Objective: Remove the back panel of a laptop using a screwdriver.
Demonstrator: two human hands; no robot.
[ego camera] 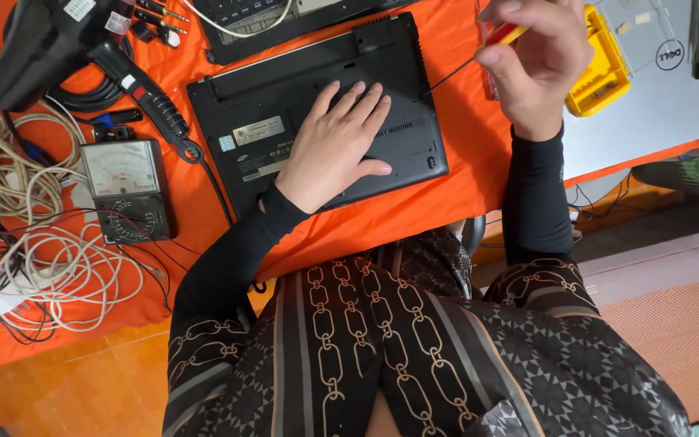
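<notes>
Laptop (317, 113), black and turned underside up, lies on the orange cloth (463, 186) right in front of you, its labels and vents facing the camera. Your left hand (337, 146) rests flat on the middle of its base, fingers together and stretched toward the far edge, thumb splayed out to the side, palm pressing down. Your left forearm in its black sleeve runs back toward your body at a slant. Your right hand (535, 57) hovers off the laptop's right edge, raised above the cloth, fingers curled tight around the red-and-yellow handle of a screwdriver (479, 53). The thin dark shaft slants down and left, its tip near the laptop's right rim. Just beyond that hand sits a yellow bit case (600, 77). Well to the left lie an analog multimeter (127, 190) and loops of white cable (58, 275).
</notes>
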